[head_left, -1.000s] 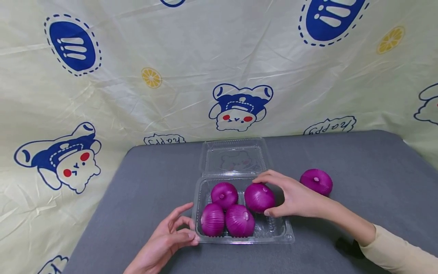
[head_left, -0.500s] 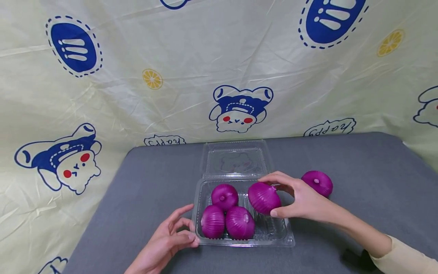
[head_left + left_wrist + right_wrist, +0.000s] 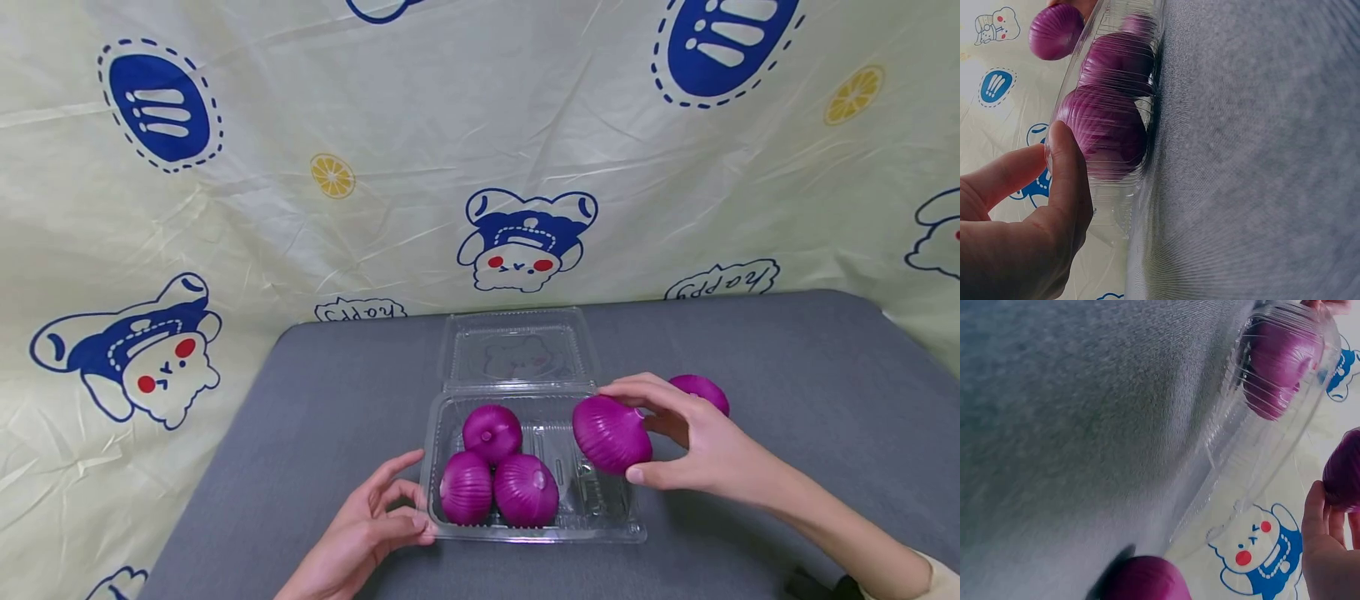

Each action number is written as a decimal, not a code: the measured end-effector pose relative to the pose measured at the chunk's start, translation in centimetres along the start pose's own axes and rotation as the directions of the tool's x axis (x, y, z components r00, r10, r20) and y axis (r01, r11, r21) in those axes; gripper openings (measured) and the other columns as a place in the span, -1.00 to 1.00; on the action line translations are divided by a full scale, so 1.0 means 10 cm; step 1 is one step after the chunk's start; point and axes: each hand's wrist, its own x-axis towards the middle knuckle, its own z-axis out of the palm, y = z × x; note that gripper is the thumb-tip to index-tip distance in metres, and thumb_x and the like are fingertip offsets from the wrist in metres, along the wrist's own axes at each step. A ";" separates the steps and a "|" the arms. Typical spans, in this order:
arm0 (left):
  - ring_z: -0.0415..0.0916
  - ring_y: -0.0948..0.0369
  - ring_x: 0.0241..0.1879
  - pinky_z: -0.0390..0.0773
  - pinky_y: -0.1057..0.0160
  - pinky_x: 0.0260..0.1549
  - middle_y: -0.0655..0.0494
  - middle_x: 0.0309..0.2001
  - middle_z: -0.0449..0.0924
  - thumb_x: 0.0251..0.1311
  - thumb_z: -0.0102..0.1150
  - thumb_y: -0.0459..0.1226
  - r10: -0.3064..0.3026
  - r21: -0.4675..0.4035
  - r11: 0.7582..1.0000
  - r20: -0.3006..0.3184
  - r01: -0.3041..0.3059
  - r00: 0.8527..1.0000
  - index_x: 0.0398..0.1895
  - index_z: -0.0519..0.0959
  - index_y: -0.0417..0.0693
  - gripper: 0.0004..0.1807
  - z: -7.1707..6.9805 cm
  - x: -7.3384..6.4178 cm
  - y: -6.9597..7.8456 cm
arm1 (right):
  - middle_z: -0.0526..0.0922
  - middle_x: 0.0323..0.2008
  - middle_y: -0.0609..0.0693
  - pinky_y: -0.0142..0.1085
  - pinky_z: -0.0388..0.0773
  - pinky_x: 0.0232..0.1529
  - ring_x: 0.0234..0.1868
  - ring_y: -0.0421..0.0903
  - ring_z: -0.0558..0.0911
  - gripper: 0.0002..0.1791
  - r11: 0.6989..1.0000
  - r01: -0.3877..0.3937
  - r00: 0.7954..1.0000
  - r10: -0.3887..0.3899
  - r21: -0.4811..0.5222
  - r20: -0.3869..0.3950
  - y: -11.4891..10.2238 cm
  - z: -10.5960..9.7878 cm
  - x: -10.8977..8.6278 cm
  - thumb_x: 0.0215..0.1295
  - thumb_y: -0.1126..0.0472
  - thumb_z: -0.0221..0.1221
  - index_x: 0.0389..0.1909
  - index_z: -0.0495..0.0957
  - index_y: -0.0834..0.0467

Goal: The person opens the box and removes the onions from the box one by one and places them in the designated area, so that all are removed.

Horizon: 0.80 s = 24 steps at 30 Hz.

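Note:
In the head view my right hand grips a purple onion between thumb and fingers, raised over the right side of a clear plastic clamshell box. Three more purple onions, including one at the back, sit together in the box's left half. My left hand is at the box's front left corner; in the left wrist view its thumb and finger pinch the rim. The right wrist view shows the held onion clear of the box.
Another purple onion lies on the grey table, partly hidden behind the right hand. The box's clear lid is folded back flat toward the rear. A patterned sheet hangs behind the table.
My right hand has lifted the onion from the box's right half and carried it rightward, its stem end turning toward the palm. The left hand stays at the box's corner.

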 end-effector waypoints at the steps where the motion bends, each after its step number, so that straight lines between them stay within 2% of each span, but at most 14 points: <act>1: 0.64 0.15 -0.26 0.59 0.10 -0.01 -0.01 -0.16 0.39 0.19 0.15 -0.54 -0.002 -0.002 1.000 -0.001 0.002 1.000 0.51 -0.05 -0.21 -0.13 0.00 0.00 0.00 | 0.41 0.20 -0.10 -0.21 0.66 -0.13 0.12 -0.09 0.51 -0.19 1.000 -0.004 1.000 0.004 -0.009 -0.009 -0.01 -0.02 -0.02 -0.04 0.24 0.48 0.30 0.40 -0.02; 6: 0.64 0.15 -0.26 0.59 0.10 -0.02 -0.01 -0.17 0.40 0.19 0.15 -0.54 -0.007 -0.005 1.000 -0.007 0.007 1.000 0.50 -0.05 -0.21 -0.14 0.00 0.00 0.00 | 0.41 0.18 -0.10 -0.25 0.66 -0.15 0.08 -0.11 0.52 -0.19 0.998 -0.020 0.998 0.016 -0.058 -0.068 -0.05 -0.13 -0.12 -0.06 0.31 0.48 0.28 0.41 0.00; 12: 0.64 0.15 -0.26 0.59 0.10 -0.03 -0.01 -0.16 0.40 0.19 0.14 -0.54 -0.010 -0.004 1.000 -0.008 0.010 1.000 0.51 -0.04 -0.20 -0.14 0.00 0.00 0.01 | 0.38 0.20 -0.02 -0.31 0.65 -0.13 0.07 -0.12 0.53 -0.16 0.997 0.022 0.995 -0.029 -0.076 -0.091 -0.06 -0.27 -0.25 -0.06 0.45 0.45 0.31 0.38 0.11; 16: 0.64 0.15 -0.27 0.59 0.11 -0.03 -0.01 -0.17 0.40 0.19 0.14 -0.55 -0.013 -0.004 1.000 -0.012 0.013 1.000 0.51 -0.04 -0.19 -0.14 0.00 0.00 0.01 | 0.39 0.20 -0.02 -0.39 0.63 -0.13 0.07 -0.14 0.51 -0.15 0.994 -0.007 0.991 -0.008 -0.108 -0.132 -0.07 -0.34 -0.32 -0.08 0.46 0.46 0.31 0.39 0.08; 20: 0.64 0.15 -0.27 0.59 0.10 -0.02 -0.01 -0.17 0.40 0.19 0.14 -0.55 -0.015 -0.002 1.000 -0.013 0.015 1.000 0.51 -0.05 -0.19 -0.13 0.00 0.00 0.00 | 0.38 0.21 -0.01 -0.48 0.56 -0.05 0.09 -0.16 0.49 -0.14 0.991 -0.034 0.984 0.011 -0.130 -0.177 -0.07 -0.41 -0.40 -0.08 0.49 0.45 0.31 0.39 0.10; 24: 0.64 0.16 -0.27 0.59 0.11 -0.03 -0.01 -0.17 0.40 0.18 0.14 -0.55 -0.019 -0.005 1.000 -0.013 0.018 1.000 0.51 -0.07 -0.18 -0.12 0.00 0.00 0.00 | 0.37 0.21 0.04 -0.52 0.48 0.04 0.12 -0.15 0.48 -0.15 0.992 -0.019 0.982 -0.004 -0.125 -0.186 -0.05 -0.47 -0.48 -0.06 0.56 0.41 0.33 0.36 0.19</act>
